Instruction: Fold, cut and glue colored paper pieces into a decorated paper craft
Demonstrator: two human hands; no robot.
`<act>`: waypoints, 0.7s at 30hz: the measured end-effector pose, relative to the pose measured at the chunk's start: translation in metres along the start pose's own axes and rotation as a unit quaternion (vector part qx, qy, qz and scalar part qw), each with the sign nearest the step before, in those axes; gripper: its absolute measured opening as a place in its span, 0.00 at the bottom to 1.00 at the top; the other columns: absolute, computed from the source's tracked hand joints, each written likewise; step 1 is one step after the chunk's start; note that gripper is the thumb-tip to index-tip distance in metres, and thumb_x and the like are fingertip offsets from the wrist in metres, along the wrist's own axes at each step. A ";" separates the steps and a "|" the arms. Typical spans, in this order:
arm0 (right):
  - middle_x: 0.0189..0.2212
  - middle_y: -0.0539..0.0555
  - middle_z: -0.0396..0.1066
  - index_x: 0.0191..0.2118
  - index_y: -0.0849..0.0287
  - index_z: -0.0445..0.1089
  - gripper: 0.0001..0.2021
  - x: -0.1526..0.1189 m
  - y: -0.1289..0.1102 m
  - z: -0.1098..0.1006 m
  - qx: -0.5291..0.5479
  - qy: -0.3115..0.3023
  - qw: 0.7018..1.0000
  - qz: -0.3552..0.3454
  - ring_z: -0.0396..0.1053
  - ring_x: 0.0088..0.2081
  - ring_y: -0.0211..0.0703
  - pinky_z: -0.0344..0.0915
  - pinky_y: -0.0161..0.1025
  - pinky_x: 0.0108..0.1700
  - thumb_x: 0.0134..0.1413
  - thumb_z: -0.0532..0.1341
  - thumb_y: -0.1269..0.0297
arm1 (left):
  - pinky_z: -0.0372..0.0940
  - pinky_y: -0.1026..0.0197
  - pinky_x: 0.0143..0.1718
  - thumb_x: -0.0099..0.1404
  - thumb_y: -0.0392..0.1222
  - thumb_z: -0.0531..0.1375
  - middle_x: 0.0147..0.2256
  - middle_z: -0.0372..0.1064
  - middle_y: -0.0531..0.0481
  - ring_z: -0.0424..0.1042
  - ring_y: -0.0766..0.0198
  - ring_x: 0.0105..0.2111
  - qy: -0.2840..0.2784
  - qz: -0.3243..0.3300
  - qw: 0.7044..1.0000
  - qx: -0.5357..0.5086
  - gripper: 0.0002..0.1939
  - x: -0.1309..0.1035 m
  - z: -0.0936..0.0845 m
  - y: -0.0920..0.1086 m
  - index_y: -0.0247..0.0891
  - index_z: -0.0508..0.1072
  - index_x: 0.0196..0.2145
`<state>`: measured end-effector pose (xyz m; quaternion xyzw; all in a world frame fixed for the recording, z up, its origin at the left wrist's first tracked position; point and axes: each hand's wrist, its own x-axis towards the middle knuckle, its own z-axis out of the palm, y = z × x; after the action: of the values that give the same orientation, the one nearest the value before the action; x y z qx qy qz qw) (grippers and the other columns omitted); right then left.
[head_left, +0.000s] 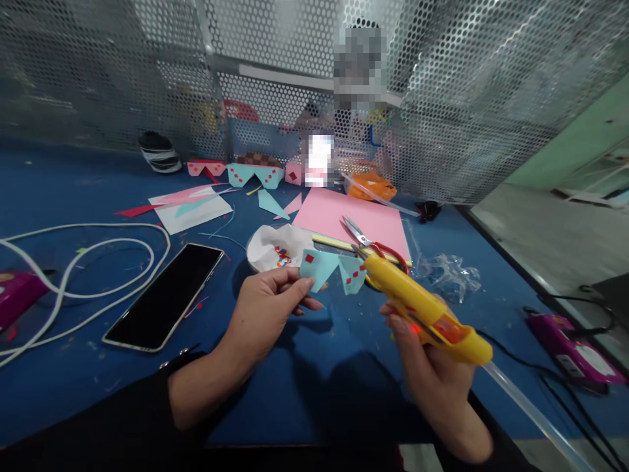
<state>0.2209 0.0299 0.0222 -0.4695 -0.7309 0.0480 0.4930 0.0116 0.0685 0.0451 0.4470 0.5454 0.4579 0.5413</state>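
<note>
My left hand pinches the left end of a light-blue paper cutout, shaped like glasses with small red diamonds on it. In my right hand is a yellow hot glue gun, a clear glue stick trailing from its back. The gun's tip points at the cutout's right part; whether they touch I cannot tell. Behind the cutout sits a bowl lined with white paper, holding small coloured pieces. Red-handled scissors lie partly on pink paper, behind the glue gun.
A smartphone and looped white cable lie at left. Finished-looking paper glasses stand near the perforated metal screen. Clear plastic, an orange bag and a purple power strip are at right.
</note>
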 end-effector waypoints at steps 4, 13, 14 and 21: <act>0.34 0.53 0.68 0.41 0.55 0.71 0.06 0.000 0.001 0.004 0.146 0.130 0.980 0.041 0.68 0.33 0.43 0.66 0.41 0.31 0.64 0.56 0.65 | 0.64 0.69 0.26 0.59 0.43 0.66 0.22 0.76 0.51 0.75 0.68 0.24 -0.002 -0.005 1.000 -0.005 0.07 0.001 0.000 -0.001 0.38 0.79 0.27; 0.34 0.51 0.71 0.41 0.56 0.68 0.03 0.008 0.001 0.001 0.012 -0.074 0.997 -0.008 0.70 0.32 0.40 0.66 0.38 0.32 0.62 0.59 0.68 | 0.66 0.66 0.25 0.58 0.44 0.65 0.22 0.75 0.51 0.76 0.64 0.25 -0.007 0.015 1.000 -0.002 0.08 -0.001 -0.001 0.000 0.38 0.78 0.26; 0.33 0.51 0.71 0.41 0.56 0.67 0.03 0.009 0.000 0.002 -0.004 -0.106 0.994 -0.017 0.70 0.31 0.40 0.65 0.37 0.31 0.62 0.59 0.67 | 0.66 0.66 0.25 0.58 0.44 0.65 0.21 0.75 0.51 0.76 0.64 0.24 -0.005 0.017 1.000 -0.005 0.08 -0.002 -0.001 0.001 0.38 0.77 0.25; 0.30 0.50 0.69 0.40 0.55 0.64 0.03 0.013 -0.004 0.002 -0.035 -0.139 0.989 -0.034 0.68 0.28 0.39 0.63 0.37 0.30 0.63 0.59 0.64 | 0.67 0.67 0.24 0.57 0.43 0.66 0.21 0.74 0.52 0.76 0.65 0.24 -0.001 0.020 1.000 -0.015 0.07 -0.002 -0.001 0.001 0.39 0.77 0.24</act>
<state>0.2154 0.0378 0.0319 -0.4498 -0.8093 0.0703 0.3713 0.0111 0.0668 0.0461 0.4499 0.5293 0.4763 0.5390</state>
